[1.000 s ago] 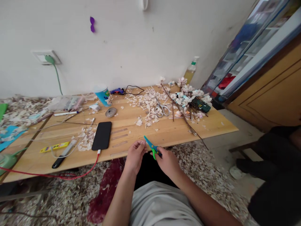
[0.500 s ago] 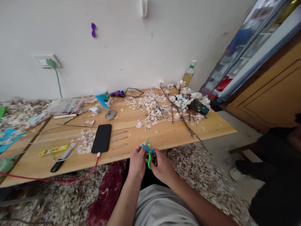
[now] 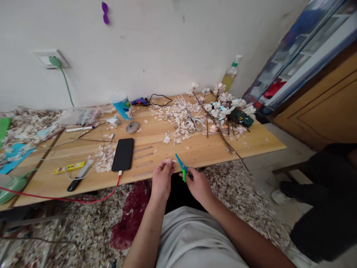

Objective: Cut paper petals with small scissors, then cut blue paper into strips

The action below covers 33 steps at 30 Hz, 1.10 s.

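Observation:
My right hand (image 3: 199, 182) grips a pair of small blue and green scissors (image 3: 182, 163), whose blades are together and point up and to the left. Beside it, my left hand (image 3: 162, 176) pinches a small pale scrap (image 3: 174, 161) between thumb and forefinger; what exactly the scrap is I cannot make out. Both hands are in front of my lap at the table's near edge, and the scissors are apart from the left hand. Past them on the table lie a heap of pale shavings (image 3: 181, 124) and grey-handled scissors (image 3: 194, 124).
On the wooden table (image 3: 156, 152) lie a phone (image 3: 122, 154) on a red cable, a box cutter (image 3: 80, 175) and a branch with white flowers (image 3: 220, 108). A blue cup (image 3: 122, 108) and a bottle (image 3: 231, 76) stand behind. At right, a person (image 3: 326, 208) sits.
The scissors' blades have gone from spread to closed and have moved away from my left hand. The view has tilted down slightly.

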{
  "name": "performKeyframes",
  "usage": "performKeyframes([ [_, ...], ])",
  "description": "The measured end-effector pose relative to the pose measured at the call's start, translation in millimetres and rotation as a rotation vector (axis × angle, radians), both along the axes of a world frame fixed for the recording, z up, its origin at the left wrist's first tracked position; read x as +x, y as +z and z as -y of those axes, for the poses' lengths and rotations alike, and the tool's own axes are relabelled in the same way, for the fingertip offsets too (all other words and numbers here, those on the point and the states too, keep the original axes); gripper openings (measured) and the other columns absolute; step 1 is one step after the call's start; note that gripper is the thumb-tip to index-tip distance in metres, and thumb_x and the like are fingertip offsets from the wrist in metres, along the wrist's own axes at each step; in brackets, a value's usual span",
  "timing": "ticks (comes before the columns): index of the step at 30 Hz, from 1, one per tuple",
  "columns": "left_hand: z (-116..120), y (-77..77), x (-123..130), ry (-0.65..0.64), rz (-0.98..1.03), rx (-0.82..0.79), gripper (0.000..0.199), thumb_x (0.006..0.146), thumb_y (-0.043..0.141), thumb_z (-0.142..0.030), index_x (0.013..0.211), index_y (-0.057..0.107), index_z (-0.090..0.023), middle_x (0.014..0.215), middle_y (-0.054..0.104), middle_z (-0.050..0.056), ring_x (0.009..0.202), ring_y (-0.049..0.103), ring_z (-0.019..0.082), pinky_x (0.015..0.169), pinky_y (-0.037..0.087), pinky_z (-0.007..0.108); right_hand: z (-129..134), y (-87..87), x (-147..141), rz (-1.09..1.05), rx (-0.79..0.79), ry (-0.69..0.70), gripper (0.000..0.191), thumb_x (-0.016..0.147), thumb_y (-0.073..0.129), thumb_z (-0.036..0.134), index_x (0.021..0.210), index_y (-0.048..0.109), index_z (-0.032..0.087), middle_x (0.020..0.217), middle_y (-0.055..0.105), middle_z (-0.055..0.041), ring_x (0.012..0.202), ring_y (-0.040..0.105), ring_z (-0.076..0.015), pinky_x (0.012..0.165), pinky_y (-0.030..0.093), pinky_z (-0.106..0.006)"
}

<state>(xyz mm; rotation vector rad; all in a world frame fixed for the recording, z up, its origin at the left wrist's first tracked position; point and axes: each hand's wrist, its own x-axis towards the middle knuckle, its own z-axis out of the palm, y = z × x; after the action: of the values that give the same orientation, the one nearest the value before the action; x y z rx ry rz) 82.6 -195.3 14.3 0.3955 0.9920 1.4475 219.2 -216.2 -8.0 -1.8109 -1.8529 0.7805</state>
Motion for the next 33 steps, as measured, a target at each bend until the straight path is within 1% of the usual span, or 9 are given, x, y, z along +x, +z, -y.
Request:
performKeyframes([
  [3, -1, -2.6, 1, 0.104, -0.010, 0.025, 0.025, 0.062, 0.084, -0.026, 0.077, 0.067, -0.015, 0.077, 0.067, -0.001, 0.071, 0.060, 0.009, 0.076, 0.046, 0.022, 2, 1.6, -1, -0.027, -0.007, 0.062, 0.016, 0.089, 0.053, 0.038, 0.091, 0.059, 0.023, 0.070, 0.066, -0.0009, 0.060, 0.059, -0.0169, 0.054, 0.030, -0.024],
  [5, -1, -3.5, 3, 0.144, -0.025, 0.038, 0.024, 0.062, 0.083, -0.025, 0.078, 0.067, -0.016, 0.076, 0.067, -0.002, 0.071, 0.060, 0.009, 0.075, 0.046, 0.021, 3, 4.2, -3, -0.048, 0.022, 0.115, 0.018, 0.087, 0.056, 0.038, 0.093, 0.054, 0.021, 0.078, 0.066, -0.0022, 0.066, 0.059, -0.0170, 0.057, 0.034, -0.024],
  [7, -1, -3.1, 3, 0.127, -0.043, 0.028, 0.023, 0.063, 0.082, -0.025, 0.079, 0.068, -0.016, 0.075, 0.067, -0.002, 0.070, 0.060, 0.009, 0.073, 0.045, 0.021, 2, 7.0, -4, -0.065, 0.050, 0.138, 0.020, 0.085, 0.058, 0.038, 0.092, 0.051, 0.021, 0.085, 0.065, -0.0036, 0.072, 0.059, -0.0173, 0.061, 0.037, -0.024],
  [9, -1, -2.3, 3, 0.079, -0.059, 0.018, 0.021, 0.065, 0.081, -0.027, 0.078, 0.070, -0.016, 0.074, 0.068, -0.002, 0.069, 0.060, 0.010, 0.072, 0.046, 0.022, 1, 9.3, -4, -0.078, 0.052, 0.140, 0.020, 0.084, 0.059, 0.037, 0.091, 0.049, 0.021, 0.087, 0.063, -0.0036, 0.075, 0.058, -0.0172, 0.064, 0.038, -0.024],
  [12, -1, -3.3, 2, 0.014, -0.088, 0.033, 0.019, 0.068, 0.079, -0.031, 0.077, 0.071, -0.016, 0.074, 0.070, 0.001, 0.071, 0.062, 0.012, 0.075, 0.047, 0.025, -1, 12.0, -4, -0.071, 0.030, 0.129, 0.019, 0.085, 0.059, 0.037, 0.090, 0.050, 0.021, 0.083, 0.063, -0.0022, 0.070, 0.057, -0.0160, 0.060, 0.035, -0.023],
  [17, -4, -10.5, -2, 0.003, -0.189, 0.044, 0.020, 0.070, 0.077, -0.033, 0.076, 0.072, -0.015, 0.070, 0.068, 0.000, 0.064, 0.058, 0.010, 0.069, 0.046, 0.022, -5, 15.3, -5, 0.018, 0.000, 0.100, 0.020, 0.086, 0.059, 0.039, 0.093, 0.055, 0.021, 0.071, 0.063, 0.0004, 0.060, 0.056, -0.0153, 0.054, 0.028, -0.024],
  [26, -9, -15.3, -17, -0.086, -0.328, 0.082, 0.021, 0.072, 0.075, -0.034, 0.075, 0.072, -0.014, 0.066, 0.064, 0.001, 0.064, 0.055, 0.012, 0.067, 0.044, 0.022, -11, 15.2, -3, 0.085, 0.018, 0.105, 0.017, 0.087, 0.059, 0.037, 0.094, 0.061, 0.022, 0.069, 0.066, -0.0010, 0.063, 0.061, -0.0176, 0.056, 0.029, -0.024],
  [29, -10, -10.8, -18, -0.102, -0.290, 0.077, 0.023, 0.071, 0.076, -0.036, 0.076, 0.072, -0.014, 0.067, 0.064, 0.001, 0.064, 0.055, 0.011, 0.067, 0.044, 0.022, -11, 15.0, -3, 0.101, 0.019, 0.103, 0.016, 0.088, 0.059, 0.037, 0.093, 0.062, 0.023, 0.070, 0.067, -0.0012, 0.064, 0.062, -0.0182, 0.056, 0.030, -0.024],
  [33, -9, -0.3, -14, -0.051, -0.133, 0.015, 0.027, 0.063, 0.082, -0.036, 0.073, 0.071, -0.014, 0.067, 0.065, 0.001, 0.063, 0.056, 0.011, 0.068, 0.046, 0.023, -10, 14.0, -3, 0.141, 0.017, 0.093, 0.016, 0.088, 0.058, 0.036, 0.094, 0.063, 0.023, 0.073, 0.070, -0.0032, 0.068, 0.065, -0.0202, 0.057, 0.030, -0.025],
])
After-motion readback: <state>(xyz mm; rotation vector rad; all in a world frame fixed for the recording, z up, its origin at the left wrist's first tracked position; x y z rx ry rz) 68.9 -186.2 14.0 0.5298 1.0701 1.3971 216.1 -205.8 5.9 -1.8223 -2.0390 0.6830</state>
